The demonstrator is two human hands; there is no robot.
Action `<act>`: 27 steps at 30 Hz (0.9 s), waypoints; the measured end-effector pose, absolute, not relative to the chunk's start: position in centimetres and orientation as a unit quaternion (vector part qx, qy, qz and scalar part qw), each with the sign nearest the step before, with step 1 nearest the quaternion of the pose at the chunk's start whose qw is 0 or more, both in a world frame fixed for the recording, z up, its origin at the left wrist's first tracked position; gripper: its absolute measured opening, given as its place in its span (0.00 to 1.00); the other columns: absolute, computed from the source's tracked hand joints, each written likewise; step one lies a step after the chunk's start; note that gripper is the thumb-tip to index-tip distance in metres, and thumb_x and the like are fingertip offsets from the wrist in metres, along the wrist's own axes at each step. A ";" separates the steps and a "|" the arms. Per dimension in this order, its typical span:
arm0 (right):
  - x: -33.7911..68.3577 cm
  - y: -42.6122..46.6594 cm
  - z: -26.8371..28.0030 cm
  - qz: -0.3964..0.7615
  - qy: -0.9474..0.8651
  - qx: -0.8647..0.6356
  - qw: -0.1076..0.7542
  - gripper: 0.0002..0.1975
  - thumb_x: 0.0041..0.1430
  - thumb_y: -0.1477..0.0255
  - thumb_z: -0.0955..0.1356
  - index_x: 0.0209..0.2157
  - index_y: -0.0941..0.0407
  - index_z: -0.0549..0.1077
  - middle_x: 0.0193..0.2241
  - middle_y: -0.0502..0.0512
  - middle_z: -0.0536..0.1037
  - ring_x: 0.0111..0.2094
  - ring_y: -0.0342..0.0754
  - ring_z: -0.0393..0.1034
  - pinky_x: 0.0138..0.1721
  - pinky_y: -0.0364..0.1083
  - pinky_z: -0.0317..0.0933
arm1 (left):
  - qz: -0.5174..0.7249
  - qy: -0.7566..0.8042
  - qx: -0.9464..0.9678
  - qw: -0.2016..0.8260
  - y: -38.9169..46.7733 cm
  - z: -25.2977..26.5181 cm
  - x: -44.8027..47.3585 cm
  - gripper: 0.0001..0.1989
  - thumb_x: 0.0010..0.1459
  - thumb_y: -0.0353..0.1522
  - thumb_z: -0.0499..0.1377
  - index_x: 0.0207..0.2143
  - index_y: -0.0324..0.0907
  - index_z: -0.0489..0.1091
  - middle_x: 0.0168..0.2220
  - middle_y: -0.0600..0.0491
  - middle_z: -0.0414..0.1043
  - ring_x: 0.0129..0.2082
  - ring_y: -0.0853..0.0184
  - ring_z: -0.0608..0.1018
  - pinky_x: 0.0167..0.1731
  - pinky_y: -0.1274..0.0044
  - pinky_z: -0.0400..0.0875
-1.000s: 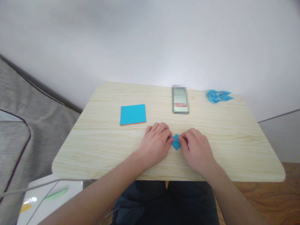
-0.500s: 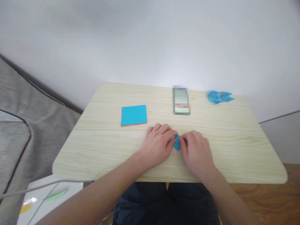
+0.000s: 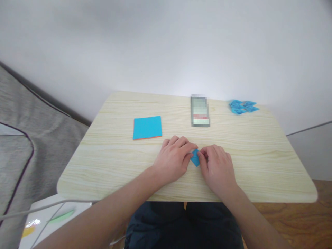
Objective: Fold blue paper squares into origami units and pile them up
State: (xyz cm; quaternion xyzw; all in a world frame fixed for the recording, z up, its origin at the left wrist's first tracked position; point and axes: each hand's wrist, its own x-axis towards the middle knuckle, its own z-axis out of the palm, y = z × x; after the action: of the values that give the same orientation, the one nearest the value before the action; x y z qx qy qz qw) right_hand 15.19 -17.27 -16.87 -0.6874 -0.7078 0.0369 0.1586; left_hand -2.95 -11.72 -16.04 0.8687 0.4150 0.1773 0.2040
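Observation:
A small piece of folded blue paper (image 3: 195, 158) lies near the front middle of the table, between my two hands. My left hand (image 3: 174, 157) pinches its left side with thumb and forefinger, the other fingers resting on the tabletop. On the opposite side, my right hand (image 3: 218, 164) grips the paper's right edge between thumb and bent fingers. The fingertips cover part of the paper's edges, so its full outline is hidden.
The pale wood-grain table (image 3: 109, 155) stands against a white wall. A stack of blue paper (image 3: 147, 128) with an orange edge lies left of centre. Behind my hands is a phone (image 3: 200, 111) with a blurred screen. Several folded blue paper pieces (image 3: 243, 107) sit at the back right.
My left thumb and forefinger have shifted very slightly left, and a little more of the blue paper shows. My right hand keeps its grip almost unmoved.

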 end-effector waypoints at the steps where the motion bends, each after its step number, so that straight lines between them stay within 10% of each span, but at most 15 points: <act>1: 15.2 -17.3 -16.9 0.038 -0.706 -0.689 0.161 0.09 0.71 0.65 0.64 0.36 0.53 0.70 0.35 0.54 0.75 0.41 0.54 0.67 0.40 0.51 0.50 | 0.179 0.414 0.869 0.202 -11.7 -16.1 -3.0 0.14 0.69 0.33 0.56 0.53 0.54 0.74 0.47 0.53 0.73 0.48 0.59 0.69 0.48 0.64 0.63; 27: 15.8 -17.5 -17.0 0.094 -0.655 -0.715 0.225 0.11 0.63 0.59 0.71 0.38 0.52 0.75 0.30 0.51 0.76 0.36 0.53 0.68 0.38 0.50 0.52 | 0.201 0.421 0.866 0.177 -11.8 -16.3 -3.0 0.14 0.68 0.36 0.58 0.52 0.58 0.78 0.48 0.51 0.72 0.50 0.58 0.68 0.52 0.62 0.61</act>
State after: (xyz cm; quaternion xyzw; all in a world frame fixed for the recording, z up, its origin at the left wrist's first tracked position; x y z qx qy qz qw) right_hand 15.75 -17.53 -17.03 -0.7151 -0.6549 0.0943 0.2254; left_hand -3.04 -11.81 -16.32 0.8665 0.4212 0.2010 0.1773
